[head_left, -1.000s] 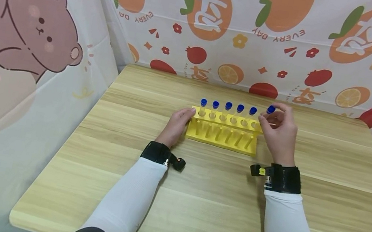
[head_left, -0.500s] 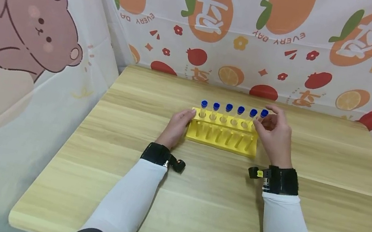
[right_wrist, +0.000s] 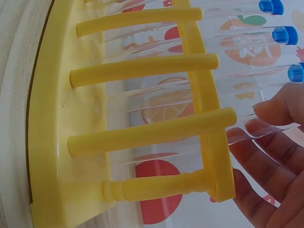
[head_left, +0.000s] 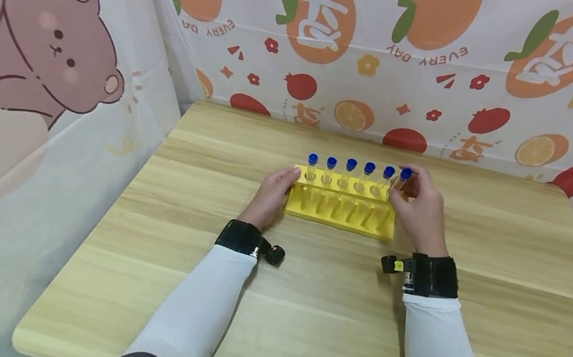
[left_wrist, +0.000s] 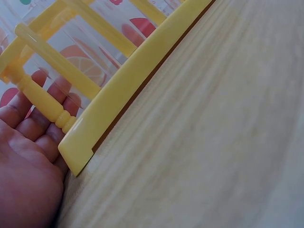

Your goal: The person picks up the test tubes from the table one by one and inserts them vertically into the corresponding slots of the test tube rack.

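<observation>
A yellow test tube rack (head_left: 338,222) stands on the wooden table, holding a row of clear test tubes (head_left: 344,179) with blue caps. My left hand (head_left: 268,195) holds the rack's left end, thumb on the top bar. The left wrist view shows its fingers (left_wrist: 33,126) behind the end post. At the right end, my right hand (head_left: 423,214) pinches the last test tube (head_left: 405,174) below its cap. That tube leans slightly right and passes down through the end hole. In the right wrist view, thumb (right_wrist: 280,107) and fingers close on the clear tube just above the top bar.
The light wooden table (head_left: 308,321) extends around the rack on all sides. Behind it hangs a fruit-print cloth (head_left: 359,83), and a bear-print cloth (head_left: 59,39) is at the left. Each wrist wears a black strap with a small camera (head_left: 273,255).
My right hand has moved left and down, bringing the last tube from beyond the rack's right end into the end hole. The left hand stays on the rack.
</observation>
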